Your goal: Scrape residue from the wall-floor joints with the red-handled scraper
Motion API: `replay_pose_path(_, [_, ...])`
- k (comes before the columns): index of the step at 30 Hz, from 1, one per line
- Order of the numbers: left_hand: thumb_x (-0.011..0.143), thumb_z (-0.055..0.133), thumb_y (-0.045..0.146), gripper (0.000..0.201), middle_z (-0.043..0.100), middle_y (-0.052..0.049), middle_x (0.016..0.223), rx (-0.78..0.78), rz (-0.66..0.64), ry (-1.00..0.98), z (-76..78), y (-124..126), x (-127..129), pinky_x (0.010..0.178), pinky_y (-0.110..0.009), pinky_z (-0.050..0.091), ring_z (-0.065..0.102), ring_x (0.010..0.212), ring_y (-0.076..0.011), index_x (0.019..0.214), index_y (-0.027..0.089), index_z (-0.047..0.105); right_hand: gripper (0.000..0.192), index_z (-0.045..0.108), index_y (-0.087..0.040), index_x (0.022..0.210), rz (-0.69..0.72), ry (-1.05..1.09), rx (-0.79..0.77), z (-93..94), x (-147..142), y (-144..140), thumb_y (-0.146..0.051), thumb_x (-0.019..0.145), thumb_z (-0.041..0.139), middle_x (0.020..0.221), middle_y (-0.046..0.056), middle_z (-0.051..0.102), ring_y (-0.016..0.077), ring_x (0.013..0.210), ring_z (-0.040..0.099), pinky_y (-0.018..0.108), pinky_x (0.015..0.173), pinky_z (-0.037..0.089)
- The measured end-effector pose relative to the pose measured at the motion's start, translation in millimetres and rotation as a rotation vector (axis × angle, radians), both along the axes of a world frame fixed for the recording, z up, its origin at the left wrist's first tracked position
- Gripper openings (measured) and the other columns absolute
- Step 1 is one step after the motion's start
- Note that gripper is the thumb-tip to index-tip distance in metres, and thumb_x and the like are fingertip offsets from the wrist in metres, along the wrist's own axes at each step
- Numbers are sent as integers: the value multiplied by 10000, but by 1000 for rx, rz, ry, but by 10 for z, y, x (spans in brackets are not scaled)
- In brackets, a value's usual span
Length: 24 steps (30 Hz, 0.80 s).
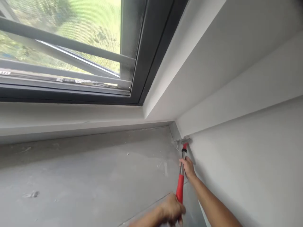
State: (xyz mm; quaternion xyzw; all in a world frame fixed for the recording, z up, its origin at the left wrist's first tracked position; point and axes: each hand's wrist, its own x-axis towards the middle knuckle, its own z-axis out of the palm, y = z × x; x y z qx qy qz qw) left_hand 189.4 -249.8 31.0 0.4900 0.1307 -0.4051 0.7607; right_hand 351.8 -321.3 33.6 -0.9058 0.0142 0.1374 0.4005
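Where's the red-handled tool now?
In the head view, right of centre: the red-handled tool is held by the left hand and, further up, the right hand, its tip near the corner beside the white wall.

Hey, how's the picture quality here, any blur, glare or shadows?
In the head view, the left hand is motion-blurred while the right hand looks sharper; in that same head view, the window is bright, its outdoor scene partly washed out, and a soft shadow band darkens the grey floor beneath it.

Long-handled tool [181, 178] | red grip, metal shaft | slanted | head by white wall [248, 157]
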Motion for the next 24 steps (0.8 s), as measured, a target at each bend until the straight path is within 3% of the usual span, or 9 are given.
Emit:
replay_pose_path(2, [581, 513, 119, 113, 510, 4, 411, 47, -35, 67, 37, 44, 19, 373, -330, 396, 371, 287, -125, 590, 185, 421, 133, 477, -185, 580, -11, 3, 40, -9, 16, 42, -291, 644, 526, 436, -36, 508, 116, 386, 451, 235, 391, 337])
replay_pose_path(6, [494, 586, 54, 271, 436, 60, 435, 249, 91, 77, 44, 53, -27, 437, -265, 397, 415, 378, -102, 733, 140, 492, 131, 485, -186, 664, -71, 15, 130, -93, -16, 52, -314, 672, 514, 451, -49, 506, 113, 386, 451, 228, 378, 345])
replay_pose_path(9, [564, 506, 32, 498, 434, 76, 508, 143, 246, 41, 64, 31, -34, 425, -263, 435, 445, 385, -102, 1043, 110, 395, 116, 473, -188, 663, -81, -21, 144, -139, -16, 54, -297, 665, 510, 445, -54, 495, 109, 378, 439, 226, 371, 338])
replay_pose_path(12, [687, 446, 116, 480, 456, 56, 553, 48, 344, -63, 129, 7, -10, 353, -254, 420, 470, 370, -116, 1134, 96, 270, 120, 486, -185, 678, -51, -32, 136, -124, 1, 34, -299, 658, 521, 458, -51, 511, 112, 393, 452, 225, 376, 341])
replay_pose_path(16, [701, 452, 146, 373, 472, 47, 544, 128, 235, -82, 214, 29, 35, 330, -230, 396, 477, 346, -116, 1043, 109, 306, 135, 501, -182, 665, -31, -5, 93, -13, 37, 30, -314, 653, 525, 461, -41, 526, 114, 385, 460, 227, 377, 346])
replay_pose_path(20, [640, 451, 69, 365, 487, 40, 523, 67, 214, -28, 260, 183, 124, 369, -288, 460, 489, 363, -124, 981, 113, 331, 132, 470, -186, 554, 14, 24, 12, 104, 131, 186, -285, 626, 521, 420, -23, 511, 111, 337, 429, 237, 346, 320])
replay_pose_path(24, [620, 455, 60, 376, 489, 41, 530, 124, 168, -52, 113, 140, -1, 418, -327, 487, 507, 394, -135, 970, 131, 338, 108, 464, -198, 590, 18, 10, 1, 12, -17, 70, -287, 625, 515, 445, -34, 512, 112, 348, 433, 239, 347, 329])
